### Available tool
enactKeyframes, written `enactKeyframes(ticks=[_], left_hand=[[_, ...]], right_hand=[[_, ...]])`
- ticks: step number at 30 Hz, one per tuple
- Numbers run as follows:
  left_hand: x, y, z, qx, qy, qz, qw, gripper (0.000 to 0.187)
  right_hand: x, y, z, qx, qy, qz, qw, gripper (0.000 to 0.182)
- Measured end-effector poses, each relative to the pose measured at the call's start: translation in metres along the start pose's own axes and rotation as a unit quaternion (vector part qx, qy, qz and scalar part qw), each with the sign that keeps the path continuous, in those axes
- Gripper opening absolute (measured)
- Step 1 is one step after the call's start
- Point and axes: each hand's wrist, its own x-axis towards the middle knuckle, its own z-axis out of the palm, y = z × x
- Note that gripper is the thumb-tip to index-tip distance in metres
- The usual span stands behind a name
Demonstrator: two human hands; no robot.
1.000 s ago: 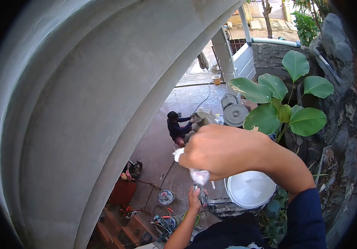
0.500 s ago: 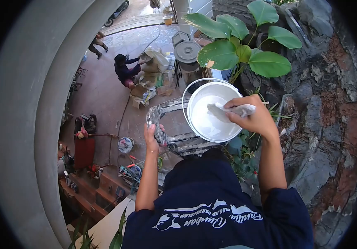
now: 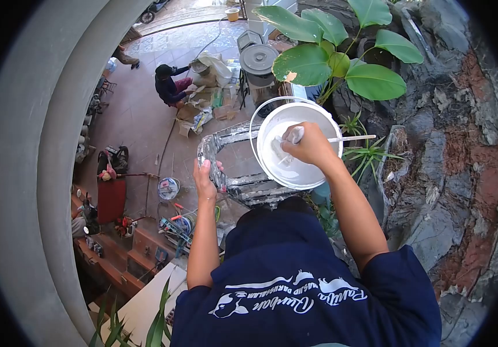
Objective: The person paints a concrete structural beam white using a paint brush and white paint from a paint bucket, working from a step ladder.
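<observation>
White bucket [image 3: 318, 118], frame centre: I log white paint inside. Right hand [image 3: 311, 146] fisted around paint-coated brush [image 3: 295, 136]; left hand [image 3: 204, 176] clasps ladder top [image 3: 226, 139].

Left arm [image 3: 203, 243] reached straight forward, left hand [image 3: 205, 178] clenched shut. Right arm [image 3: 353, 214] bent inward, right hand [image 3: 310, 147] fisted, knuckles up.

So I've got a white bucket [image 3: 295, 168] sitting up top on the paint-splattered ladder [image 3: 226, 147], wire handle flopped to one side, white paint inside. A paint-caked brush [image 3: 295, 136] is dipped in, bristles down.
</observation>
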Motion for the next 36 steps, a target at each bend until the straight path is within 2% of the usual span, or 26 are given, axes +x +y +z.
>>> enactKeyframes(ticks=[3,6,14,21,23,28,34,36], left_hand=[[0.001,-0.001,0.0,-0.002,0.0,0.0,1.0,0.039],[0.001,-0.001,0.0,-0.002,-0.001,-0.001,1.0,0.04],[0.001,-0.001,-0.001,0.002,-0.005,-0.004,1.0,0.04],[0.001,0.0,-0.001,-0.005,-0.003,-0.01,1.0,0.04],[0.002,-0.002,-0.003,-0.007,-0.006,-0.005,1.0,0.04],[0.001,-0.002,-0.001,-0.02,-0.008,-0.014,1.0,0.039],[0.003,-0.001,-0.001,-0.014,-0.005,-0.02,1.0,0.039],[0.005,-0.008,-0.006,-0.006,0.0,-0.028,1.0,0.039]], right_hand=[[-0.011,-0.002,-0.019,0.142,0.002,0.057,0.988,0.021],[-0.027,-0.016,-0.041,0.302,0.03,0.132,0.944,0.012],[-0.035,-0.022,-0.025,0.512,0.097,0.131,0.844,0.017],[-0.046,-0.024,-0.022,0.565,0.127,0.148,0.802,0.018],[-0.051,-0.025,-0.024,0.56,0.143,0.135,0.805,0.019],[-0.055,-0.024,-0.025,0.453,0.18,0.107,0.866,0.02],[-0.051,-0.027,-0.015,0.558,0.164,0.143,0.801,0.019],[-0.053,-0.025,-0.015,0.574,0.183,0.129,0.788,0.02]])
